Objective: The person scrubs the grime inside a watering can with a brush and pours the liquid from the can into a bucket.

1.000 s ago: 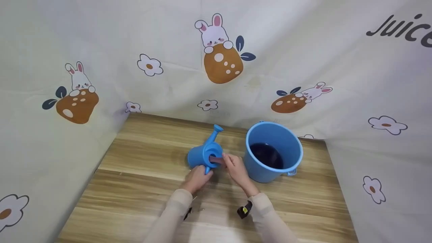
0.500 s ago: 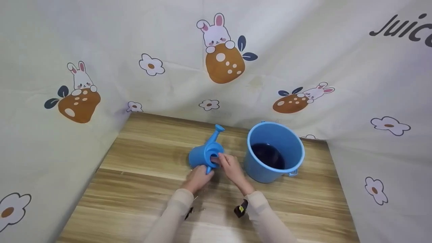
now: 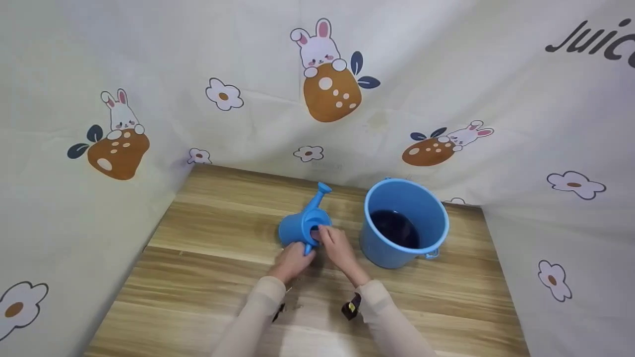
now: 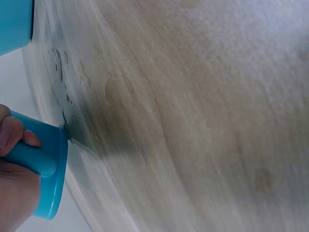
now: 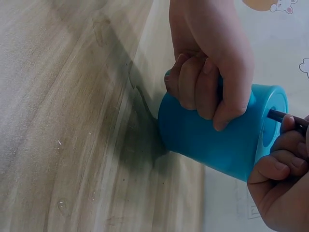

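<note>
A blue watering can (image 3: 291, 230) stands on the wooden table in the head view, its spout pointing to the back. My left hand (image 3: 291, 262) grips the can's handle; the curled fingers show clearly in the right wrist view. At the can's top opening, my right hand (image 3: 338, 245) holds a thin dark stick-like thing (image 5: 276, 114). One end of it goes into the opening, and the part inside is hidden. The left wrist view shows only part of the can (image 4: 54, 164) and the left hand (image 4: 17, 193) on its handle.
Right of the can stands a blue bucket (image 3: 374, 248) with dark liquid (image 3: 395, 229) in it. Wet spots (image 4: 67, 96) lie on the wooden table (image 3: 213, 223) near the can. A printed cloth (image 3: 258, 59) hangs behind and at both sides.
My right hand has moved a little left toward the can's opening, and less of the stick-like thing shows outside. The left hand keeps its grip on the handle; the head view has shifted slightly.
</note>
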{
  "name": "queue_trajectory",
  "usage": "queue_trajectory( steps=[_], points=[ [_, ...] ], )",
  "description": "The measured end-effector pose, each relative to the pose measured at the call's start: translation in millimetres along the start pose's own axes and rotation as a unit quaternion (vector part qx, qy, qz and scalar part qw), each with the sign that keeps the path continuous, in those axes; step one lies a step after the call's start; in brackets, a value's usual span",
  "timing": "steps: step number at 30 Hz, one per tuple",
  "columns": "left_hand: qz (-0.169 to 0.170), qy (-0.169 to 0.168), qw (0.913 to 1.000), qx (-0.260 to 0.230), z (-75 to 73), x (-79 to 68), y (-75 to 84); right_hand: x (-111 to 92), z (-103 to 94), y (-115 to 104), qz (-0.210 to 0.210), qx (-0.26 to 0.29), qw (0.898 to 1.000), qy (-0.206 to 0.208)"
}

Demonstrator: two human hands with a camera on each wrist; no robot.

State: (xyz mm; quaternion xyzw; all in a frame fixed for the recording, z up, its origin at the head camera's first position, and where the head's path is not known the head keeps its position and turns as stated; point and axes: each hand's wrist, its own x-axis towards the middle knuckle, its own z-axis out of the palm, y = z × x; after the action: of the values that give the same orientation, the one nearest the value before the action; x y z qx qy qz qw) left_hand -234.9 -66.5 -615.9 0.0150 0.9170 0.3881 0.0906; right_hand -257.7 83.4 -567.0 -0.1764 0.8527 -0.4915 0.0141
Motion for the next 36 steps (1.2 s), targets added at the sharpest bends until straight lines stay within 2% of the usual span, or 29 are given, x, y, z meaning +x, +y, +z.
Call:
queue_trajectory(
  steps=[6,16,21,26,30,36],
  points=[
    [0.004,0.003,1.0000,0.003,0.7,0.2,0.5,-3.1,-3.3,-1.4,0.017,-0.002,1.000,0.021],
    [-0.003,-0.006,1.0000,0.001,-0.9,-0.7,1.7,-9.0,-12.3,-2.5,0.028,0.045,0.998,0.043],
    [-0.004,-0.007,1.0000,-0.004,-0.3,0.1,-0.2,-11.1,-15.3,-2.6,0.046,0.065,0.996,0.038],
    [-0.001,0.008,1.0000,-0.006,-0.2,-0.2,-1.2,-12.2,-17.8,-2.3,0.057,0.066,0.996,0.036],
    [0.004,0.014,0.9999,-0.002,0.3,-0.1,-1.6,-14.7,-18.6,-2.9,0.050,0.066,0.996,0.044],
    [0.007,0.005,0.9999,-0.008,1.0,0.0,-1.4,-16.0,-17.6,-3.4,0.040,0.074,0.995,0.056]
  ],
)
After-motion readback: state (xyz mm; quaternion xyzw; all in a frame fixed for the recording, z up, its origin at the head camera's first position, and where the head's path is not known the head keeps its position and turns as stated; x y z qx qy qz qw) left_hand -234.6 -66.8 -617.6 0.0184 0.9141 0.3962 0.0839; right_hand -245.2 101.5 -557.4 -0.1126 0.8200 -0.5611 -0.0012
